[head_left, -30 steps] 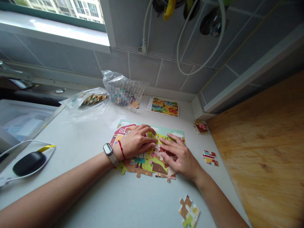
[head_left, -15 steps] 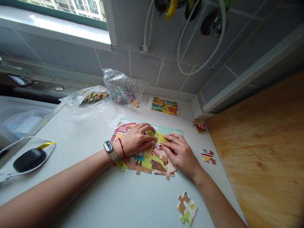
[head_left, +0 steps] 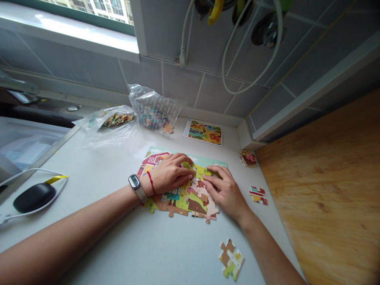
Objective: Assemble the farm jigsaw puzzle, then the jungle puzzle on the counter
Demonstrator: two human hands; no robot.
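A partly joined jigsaw puzzle (head_left: 172, 198) with a farm picture lies on the white counter. My left hand (head_left: 170, 172) rests over its middle, fingers stretched flat on the pieces and slightly bent at the tips. It wears a watch and a red string. On the puzzle's right side, my right hand (head_left: 224, 190) touches the pieces with thumb and fingertips, its fingers apart. No loose piece shows in either hand. Both hands cover part of the picture. Nearer me lies a small joined group of puzzle pieces (head_left: 231, 259), brown, white and green.
Puzzle pieces (head_left: 258, 195) and a small stack of pieces (head_left: 247, 157) lie to the right, beside a wooden board (head_left: 323, 198). Behind are a picture card (head_left: 204, 132) and plastic bags of pieces (head_left: 152, 111). A black device (head_left: 34, 198) with a white cord is at left.
My right hand's fingers have shifted slightly on the puzzle and look a little more spread. My left hand stays nearly in place. The view has moved slightly.
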